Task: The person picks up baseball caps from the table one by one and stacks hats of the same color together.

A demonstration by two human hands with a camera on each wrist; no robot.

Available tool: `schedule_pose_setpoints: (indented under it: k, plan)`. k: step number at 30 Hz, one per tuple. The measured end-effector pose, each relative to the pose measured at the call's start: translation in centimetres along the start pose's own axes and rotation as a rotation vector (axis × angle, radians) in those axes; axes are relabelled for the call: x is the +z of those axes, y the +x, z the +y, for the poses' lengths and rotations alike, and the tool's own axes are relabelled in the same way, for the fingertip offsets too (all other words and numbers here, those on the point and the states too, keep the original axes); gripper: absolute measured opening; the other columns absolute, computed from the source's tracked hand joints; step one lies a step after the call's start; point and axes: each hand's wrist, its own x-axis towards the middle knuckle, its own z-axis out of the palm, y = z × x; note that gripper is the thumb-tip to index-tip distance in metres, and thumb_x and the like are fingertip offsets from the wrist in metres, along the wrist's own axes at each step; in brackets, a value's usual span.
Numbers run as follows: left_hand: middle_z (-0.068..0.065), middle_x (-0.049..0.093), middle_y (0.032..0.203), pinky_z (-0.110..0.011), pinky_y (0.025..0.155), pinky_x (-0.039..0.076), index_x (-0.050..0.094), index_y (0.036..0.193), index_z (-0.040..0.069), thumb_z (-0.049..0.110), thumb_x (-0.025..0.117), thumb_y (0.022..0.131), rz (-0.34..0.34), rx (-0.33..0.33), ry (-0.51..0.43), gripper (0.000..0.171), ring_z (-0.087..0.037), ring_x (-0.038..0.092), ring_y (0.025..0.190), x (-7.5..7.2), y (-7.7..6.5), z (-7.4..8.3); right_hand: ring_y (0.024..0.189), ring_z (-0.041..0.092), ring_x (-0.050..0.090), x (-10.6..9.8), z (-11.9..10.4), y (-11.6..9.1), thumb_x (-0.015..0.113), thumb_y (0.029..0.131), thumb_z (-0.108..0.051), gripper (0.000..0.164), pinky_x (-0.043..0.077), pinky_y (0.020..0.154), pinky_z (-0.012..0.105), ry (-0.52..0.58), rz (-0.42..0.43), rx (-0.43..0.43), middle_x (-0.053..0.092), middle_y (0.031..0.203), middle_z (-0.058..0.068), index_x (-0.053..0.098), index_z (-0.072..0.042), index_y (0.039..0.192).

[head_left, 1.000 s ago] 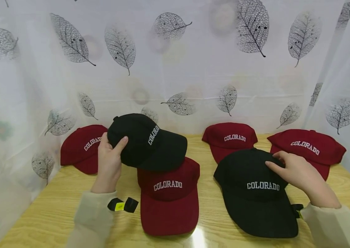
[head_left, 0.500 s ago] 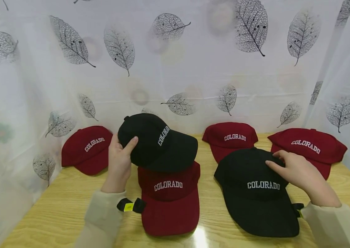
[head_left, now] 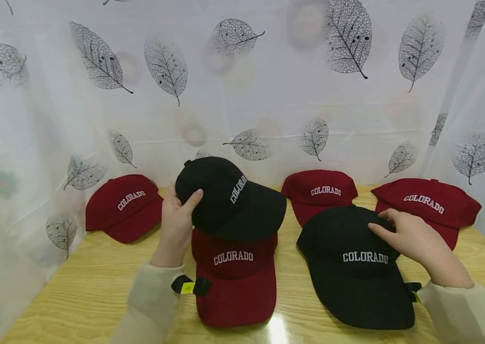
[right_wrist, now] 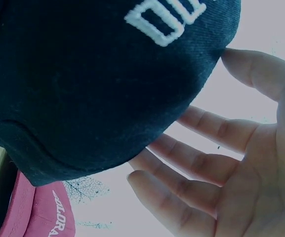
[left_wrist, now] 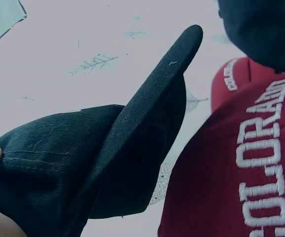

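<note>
My left hand [head_left: 179, 229] grips a black baseball cap [head_left: 221, 205] by its back, the thumb on the outside. This cap is raised over the red baseball cap [head_left: 236, 291] at the middle, overlapping its crown in the head view, its brim pointing right. In the left wrist view the black cap [left_wrist: 53, 158] is seen from the side, beside the red cap [left_wrist: 216, 168]. At the right, my right hand [head_left: 414, 239] rests against the crown of a second black baseball cap [head_left: 354, 291]. The right wrist view shows its fingers [right_wrist: 196, 163] extended along that cap's [right_wrist: 98, 89] edge.
More red caps stand along the back of the wooden table [head_left: 88, 286]: one at the left [head_left: 122, 208], one behind the right black cap [head_left: 320, 191] and one at the far right [head_left: 431, 205]. A white curtain [head_left: 277, 95] with leaf prints hangs behind them.
My left hand has carried the black cap to the right, farther across the red cap's crown, uncovering more of the left red cap. The right hand and its black cap have stayed put.
</note>
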Motion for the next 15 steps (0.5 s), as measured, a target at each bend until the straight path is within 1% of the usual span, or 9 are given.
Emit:
schedule_pose_setpoints:
  k: [9, 15]
  plan:
    - [-0.008, 0.05, 0.109, -0.033, 0.088, 0.039, 0.041, 0.112, 0.005, -0.001, 0.051, 0.087, 0.001, 0.003, -0.029, 0.028, -0.02, 0.048, 0.1, 1.0, -0.2, 0.0, 0.088, 0.039, 0.052, 0.0, 0.0, 0.0, 0.053, 0.083, -0.047, 0.063, 0.041, 0.071, 0.054, 0.002, -0.002, 0.005, 0.055, 0.1, 0.029, 0.05, 0.01, 0.111]
    - [-0.008, 0.05, 0.11, -0.033, 0.088, 0.039, 0.04, 0.115, 0.004, -0.001, 0.051, 0.087, -0.017, 0.004, -0.022, 0.03, -0.021, 0.049, 0.1, 1.6, -0.4, -0.2, 0.087, 0.039, 0.052, -0.1, 0.1, 0.0, 0.053, 0.083, -0.046, 0.063, 0.041, 0.07, 0.053, 0.002, -0.003, 0.003, 0.055, 0.099, 0.028, 0.05, 0.01, 0.11]
